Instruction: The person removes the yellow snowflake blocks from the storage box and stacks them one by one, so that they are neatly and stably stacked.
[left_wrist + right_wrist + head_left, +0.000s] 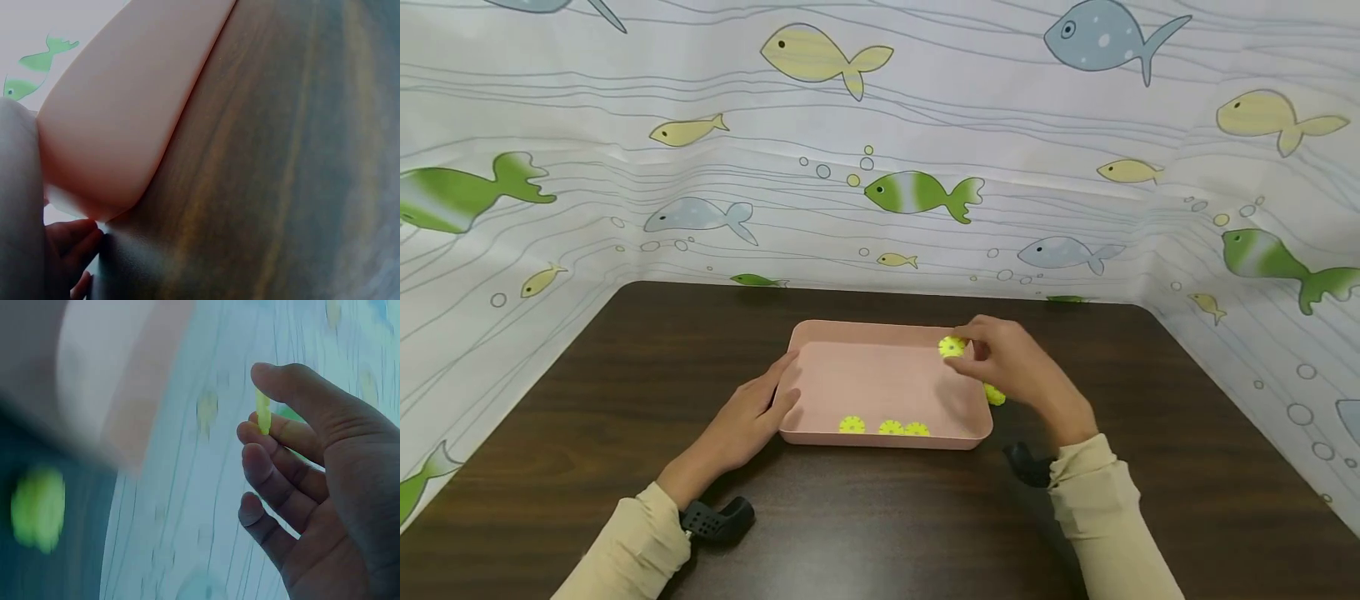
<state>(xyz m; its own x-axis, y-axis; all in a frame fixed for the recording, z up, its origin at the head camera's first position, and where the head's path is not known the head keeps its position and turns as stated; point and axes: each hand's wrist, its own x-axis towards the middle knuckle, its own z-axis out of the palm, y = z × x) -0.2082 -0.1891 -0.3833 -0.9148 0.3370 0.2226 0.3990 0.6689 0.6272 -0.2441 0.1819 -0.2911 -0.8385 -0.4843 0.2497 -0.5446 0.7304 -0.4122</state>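
Observation:
A shallow pink tray (pixel 880 383) lies on the dark table. At its left side, my left hand (pixel 741 421) holds the edge, thumb over the rim; in the left wrist view the fingers (pixel 75 244) lie against the outer wall. Above the tray's far right corner, my right hand (pixel 1007 358) pinches a yellow-green notched disc (pixel 952 347) between thumb and fingertips. That disc (pixel 263 412) appears edge-on in the right wrist view. Several like discs (pixel 852 425) stand along the tray's near wall. More yellow-green discs (pixel 995 394) lie right of the tray, partly hidden by the right hand.
The brown wooden table (pixel 880 517) extends around the tray on all sides. A white fish-patterned sheet (pixel 820 167) rises behind it and along both sides. Black wrist devices (pixel 718 521) sit below both wrists.

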